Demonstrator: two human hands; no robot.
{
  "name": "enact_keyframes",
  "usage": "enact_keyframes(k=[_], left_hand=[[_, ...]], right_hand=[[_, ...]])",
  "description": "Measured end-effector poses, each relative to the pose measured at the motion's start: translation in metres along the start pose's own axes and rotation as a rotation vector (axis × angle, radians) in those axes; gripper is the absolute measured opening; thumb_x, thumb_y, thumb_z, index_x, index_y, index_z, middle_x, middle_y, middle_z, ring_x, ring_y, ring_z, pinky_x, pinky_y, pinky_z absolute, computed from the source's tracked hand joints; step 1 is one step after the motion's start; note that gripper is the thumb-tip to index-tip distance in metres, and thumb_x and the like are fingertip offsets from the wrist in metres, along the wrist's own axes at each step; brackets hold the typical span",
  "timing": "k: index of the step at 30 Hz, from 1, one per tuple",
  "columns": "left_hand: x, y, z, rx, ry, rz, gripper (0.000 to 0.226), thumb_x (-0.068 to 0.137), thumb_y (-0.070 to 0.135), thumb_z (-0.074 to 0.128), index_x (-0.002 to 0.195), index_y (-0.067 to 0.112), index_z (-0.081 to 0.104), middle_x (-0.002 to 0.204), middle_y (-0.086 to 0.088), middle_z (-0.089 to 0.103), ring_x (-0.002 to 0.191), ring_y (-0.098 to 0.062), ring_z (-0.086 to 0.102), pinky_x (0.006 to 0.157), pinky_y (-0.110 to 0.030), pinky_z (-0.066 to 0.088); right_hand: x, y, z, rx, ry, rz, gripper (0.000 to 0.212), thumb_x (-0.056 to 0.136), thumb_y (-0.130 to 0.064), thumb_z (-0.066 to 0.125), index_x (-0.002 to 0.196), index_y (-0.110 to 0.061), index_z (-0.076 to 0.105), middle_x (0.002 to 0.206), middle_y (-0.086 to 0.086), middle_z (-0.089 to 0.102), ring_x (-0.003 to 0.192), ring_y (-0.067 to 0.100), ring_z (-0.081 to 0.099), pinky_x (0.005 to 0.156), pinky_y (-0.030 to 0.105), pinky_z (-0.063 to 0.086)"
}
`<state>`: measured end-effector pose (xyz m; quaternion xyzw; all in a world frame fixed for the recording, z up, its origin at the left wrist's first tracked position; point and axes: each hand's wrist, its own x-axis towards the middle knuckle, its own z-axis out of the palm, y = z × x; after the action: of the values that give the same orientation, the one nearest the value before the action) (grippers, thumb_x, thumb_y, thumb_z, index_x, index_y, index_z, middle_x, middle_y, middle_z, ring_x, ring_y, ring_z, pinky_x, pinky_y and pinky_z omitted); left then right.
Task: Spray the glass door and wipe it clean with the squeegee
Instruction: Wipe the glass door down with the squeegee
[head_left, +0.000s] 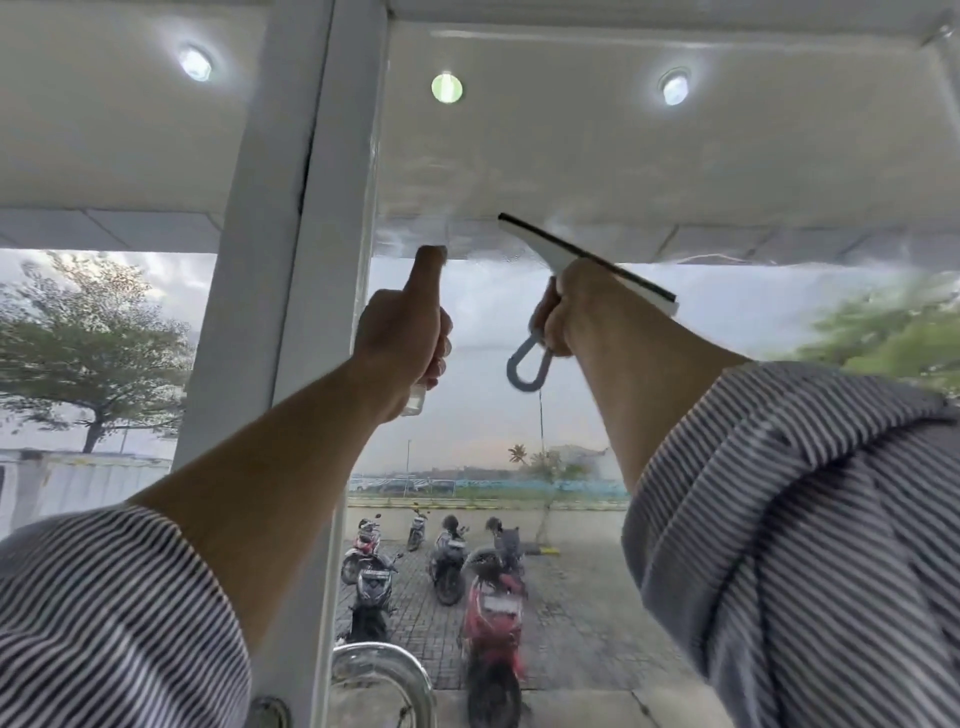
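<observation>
Striped sleeves (104, 623); left hand (402, 332) hides spray bottle (414, 402), right hand (571, 306) squeegee handle (527, 364)

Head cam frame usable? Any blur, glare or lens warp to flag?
Head view: lamps blown out; left hand and right hand backlit, dark against the sky; tree at the right edge and red motorbike smeared by motion blur; door frame slants from wide-lens distortion; glass hazy with spray above the squeegee.
</observation>
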<state>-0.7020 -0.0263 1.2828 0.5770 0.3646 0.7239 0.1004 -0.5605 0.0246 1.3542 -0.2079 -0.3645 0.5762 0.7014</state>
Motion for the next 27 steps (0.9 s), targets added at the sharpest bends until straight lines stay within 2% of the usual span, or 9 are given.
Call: enact_keyframes(k=[3, 6, 10, 13, 16, 19, 22, 24, 27], left_hand=[[-0.004, -0.002, -0.002, 0.009, 0.004, -0.005, 0.063, 0.091, 0.068, 0.043, 0.057, 0.015, 0.047, 0.045, -0.001, 0.049, 0.036, -0.016, 0.042, 0.050, -0.026, 0.038], [-0.010, 0.001, -0.003, 0.003, 0.000, -0.028, 0.065, 0.092, 0.068, 0.041, 0.057, 0.014, 0.048, 0.045, -0.001, 0.049, 0.037, -0.016, 0.043, 0.052, -0.027, 0.039], [-0.015, 0.005, -0.010, -0.008, -0.009, -0.027, 0.065, 0.092, 0.067, 0.041, 0.055, 0.014, 0.045, 0.044, 0.000, 0.047, 0.037, -0.016, 0.041, 0.052, -0.028, 0.038], [-0.018, 0.007, -0.018, -0.009, -0.038, -0.030, 0.064, 0.091, 0.067, 0.042, 0.053, 0.015, 0.043, 0.043, 0.000, 0.045, 0.037, -0.017, 0.040, 0.051, -0.027, 0.036], [-0.020, 0.006, -0.028, -0.002, -0.055, -0.017, 0.065, 0.090, 0.067, 0.041, 0.050, 0.016, 0.042, 0.044, -0.001, 0.045, 0.038, -0.017, 0.039, 0.050, -0.026, 0.035], [-0.021, 0.004, -0.035, -0.002, -0.069, -0.015, 0.065, 0.089, 0.066, 0.041, 0.045, 0.018, 0.042, 0.045, -0.002, 0.044, 0.039, -0.018, 0.038, 0.049, -0.026, 0.034], [-0.021, 0.001, -0.037, 0.002, -0.075, -0.016, 0.067, 0.089, 0.066, 0.041, 0.040, 0.020, 0.041, 0.045, -0.002, 0.043, 0.038, -0.018, 0.037, 0.049, -0.026, 0.034], [-0.020, -0.001, -0.037, 0.010, -0.076, -0.014, 0.068, 0.089, 0.066, 0.040, 0.039, 0.020, 0.040, 0.045, -0.002, 0.043, 0.038, -0.018, 0.037, 0.049, -0.027, 0.034], [-0.018, -0.006, -0.035, 0.019, -0.073, -0.006, 0.068, 0.089, 0.066, 0.040, 0.040, 0.019, 0.040, 0.044, -0.002, 0.042, 0.039, -0.019, 0.037, 0.051, -0.027, 0.034]], right_hand=[[-0.008, 0.033, 0.006, -0.062, -0.037, 0.045, 0.032, 0.089, -0.006, 0.038, 0.059, -0.015, 0.044, 0.030, -0.004, 0.031, 0.016, 0.008, 0.023, 0.036, 0.009, 0.031], [-0.026, 0.036, 0.006, -0.039, -0.051, 0.056, 0.033, 0.091, -0.007, 0.039, 0.060, -0.014, 0.046, 0.035, -0.004, 0.033, 0.018, 0.008, 0.024, 0.037, 0.009, 0.030], [-0.031, 0.007, 0.010, 0.072, -0.097, -0.070, 0.032, 0.096, -0.012, 0.038, 0.067, -0.016, 0.049, 0.050, -0.006, 0.037, 0.024, 0.006, 0.028, 0.036, 0.008, 0.029], [-0.019, -0.027, 0.004, 0.012, -0.061, -0.137, 0.037, 0.100, -0.017, 0.036, 0.066, -0.014, 0.050, 0.037, -0.004, 0.035, 0.022, 0.008, 0.028, 0.035, 0.009, 0.029], [-0.010, -0.049, -0.002, -0.342, 0.009, -0.226, 0.033, 0.097, -0.018, 0.032, 0.069, -0.016, 0.048, 0.033, -0.004, 0.036, 0.025, 0.009, 0.026, 0.035, 0.009, 0.029], [-0.007, -0.055, 0.002, -0.777, 0.080, -0.425, 0.028, 0.093, -0.027, 0.036, 0.068, -0.017, 0.044, 0.052, -0.001, 0.041, 0.029, 0.011, 0.029, 0.036, 0.010, 0.029], [-0.003, -0.056, 0.010, -1.053, 0.076, -0.613, 0.031, 0.088, -0.041, 0.046, 0.070, -0.016, 0.048, 0.066, 0.005, 0.050, 0.046, 0.018, 0.041, 0.051, 0.023, 0.037], [-0.003, -0.055, 0.013, -1.220, 0.086, -0.723, 0.038, 0.088, -0.049, 0.052, 0.071, -0.015, 0.050, 0.069, 0.006, 0.054, 0.054, 0.022, 0.049, 0.061, 0.029, 0.042], [-0.006, -0.048, 0.019, -1.331, 0.054, -0.843, 0.039, 0.085, -0.051, 0.059, 0.068, -0.017, 0.052, 0.065, 0.002, 0.053, 0.061, 0.022, 0.053, 0.060, 0.027, 0.041]])
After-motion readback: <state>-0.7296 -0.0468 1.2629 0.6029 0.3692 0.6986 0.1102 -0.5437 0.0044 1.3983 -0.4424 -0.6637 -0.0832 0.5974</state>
